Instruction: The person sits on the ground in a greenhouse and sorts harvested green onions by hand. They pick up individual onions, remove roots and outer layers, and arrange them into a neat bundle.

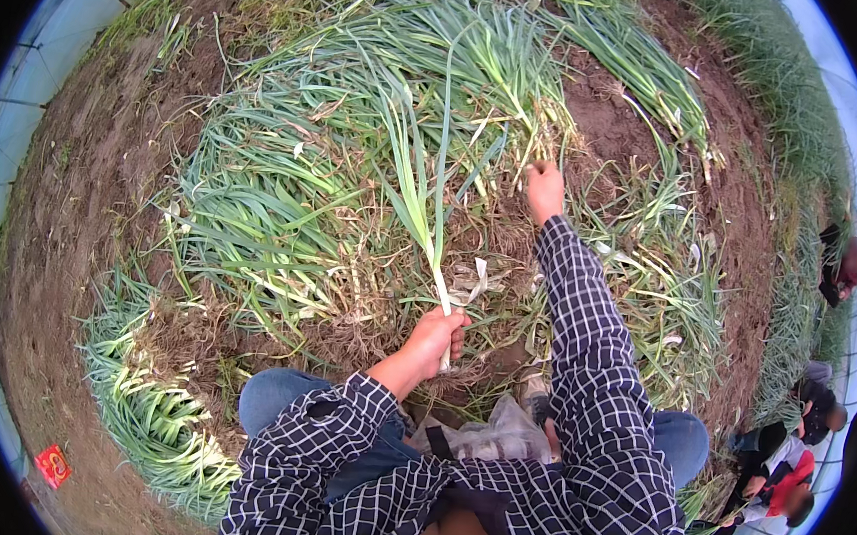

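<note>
My left hand is closed round the white stem of a leek-like plant, low down near its roots; its green leaves point away from me. My right hand reaches farther forward, at the root ends of a bunch of similar plants. Its fingertips are partly hidden, so I cannot tell whether they grip a stem. A large heap of the green plants lies in front of me, roots towards me. Loose leaves and peelings cover the ground at the right.
Cleaner-looking plants with pale stems lie piled at my lower left. A clear plastic bag is between my knees. More plants lie at the upper right. A red packet is on the soil. Several people are at the far right by the greenhouse wall.
</note>
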`<state>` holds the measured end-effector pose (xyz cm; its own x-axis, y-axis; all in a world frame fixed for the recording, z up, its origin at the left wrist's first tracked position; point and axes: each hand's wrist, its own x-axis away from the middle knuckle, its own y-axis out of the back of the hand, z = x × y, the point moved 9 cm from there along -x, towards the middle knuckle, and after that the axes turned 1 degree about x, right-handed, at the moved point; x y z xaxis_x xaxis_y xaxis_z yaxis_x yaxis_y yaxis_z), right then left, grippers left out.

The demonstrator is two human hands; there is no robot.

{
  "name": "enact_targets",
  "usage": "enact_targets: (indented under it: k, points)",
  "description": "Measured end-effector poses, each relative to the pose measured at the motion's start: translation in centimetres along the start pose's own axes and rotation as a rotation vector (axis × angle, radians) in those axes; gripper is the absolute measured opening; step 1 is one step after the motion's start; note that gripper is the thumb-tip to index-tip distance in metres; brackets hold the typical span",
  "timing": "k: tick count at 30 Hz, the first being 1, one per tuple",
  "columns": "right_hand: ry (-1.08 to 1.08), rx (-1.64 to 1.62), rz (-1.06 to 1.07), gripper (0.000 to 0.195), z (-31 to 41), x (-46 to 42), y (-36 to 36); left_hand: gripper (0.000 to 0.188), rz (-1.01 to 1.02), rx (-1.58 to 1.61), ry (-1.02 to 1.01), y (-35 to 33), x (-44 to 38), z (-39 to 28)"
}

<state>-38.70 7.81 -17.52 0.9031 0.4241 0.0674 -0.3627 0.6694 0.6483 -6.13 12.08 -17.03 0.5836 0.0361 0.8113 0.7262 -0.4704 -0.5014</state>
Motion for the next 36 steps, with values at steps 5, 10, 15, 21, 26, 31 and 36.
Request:
enact_targets:
  k: [5, 10, 15, 21, 26, 31, 36]
  points:
    - [0.034, 0.253, 0.036, 0.044, -1.5, -4.8, -1.3, 0.018, -0.044, 0.018, 0.017, 0.1, 0.4, 0.2]
    - [0.024, 0.396, 0.238, 0.045, -2.9, -6.6, -3.2, 0.021, 0.084, 0.141, 0.005, -2.6, 2.4, -1.8]
    - [0.152, 0.261, 0.294, 0.027, 1.6, -5.3, -1.3, 0.040, 0.149, 0.139, -0.701, -3.4, 7.4, -11.4]
    - [-0.102, -0.069, 0.480, 0.017, 4.0, 5.0, 1.4, 0.045, 0.117, 0.357, -0.632, -2.2, 6.6, -13.1]
    - [-0.164, -0.653, 0.579, 0.014, 4.1, 15.3, 0.5, 0.032, -0.013, 0.314, -0.552, -0.8, 5.6, -11.8]
    - [-0.131, -0.687, 0.728, 0.018, 5.4, 23.8, -0.5, 0.023, -0.146, -0.011, -0.486, 1.3, 3.3, -9.9]
    - [0.023, -0.444, 0.702, 0.017, 5.5, 27.6, -0.1, 0.019, -0.112, -0.160, -0.517, 0.3, 3.4, -10.0]
